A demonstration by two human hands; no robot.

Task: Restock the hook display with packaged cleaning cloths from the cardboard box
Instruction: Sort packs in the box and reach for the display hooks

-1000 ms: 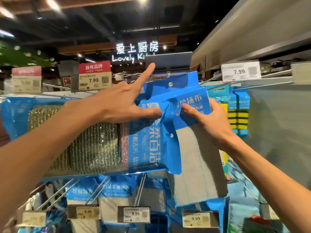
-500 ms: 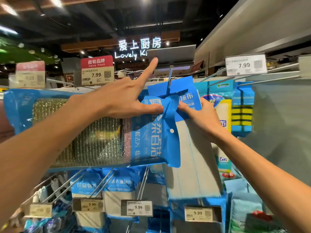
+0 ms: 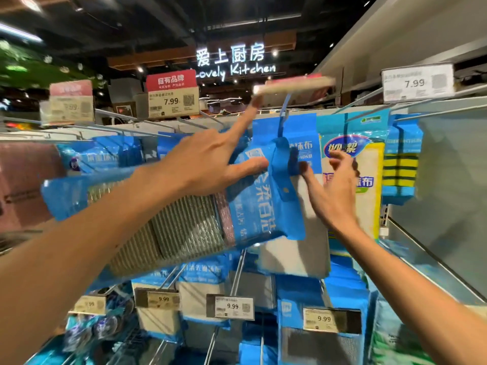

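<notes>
Over on the left, a red-topped white price tag [image 3: 171, 97] reads 自有品牌 and 7.99, with the glowing white "爱上厨房 Lovely Kitchen" sign [image 3: 233, 61] behind it. The left hand [image 3: 208, 162] grips a blue plastic pack of ribbed grey cloths [image 3: 184, 222] turned sideways — thumb across the front, index finger pointing up. Just right of it, a blue-headed pack of plain grey cloth [image 3: 303, 206] hangs on a thin metal hook [image 3: 284, 111]. The right hand [image 3: 334, 191] is loose and spread, fingertips [image 3: 305, 171] right at its header. Further right — a yellow cloth pack [image 3: 366, 164], then a white 7.99 tag [image 3: 417, 83]. The lower price tag [image 3: 233, 306] says 9.99.
</notes>
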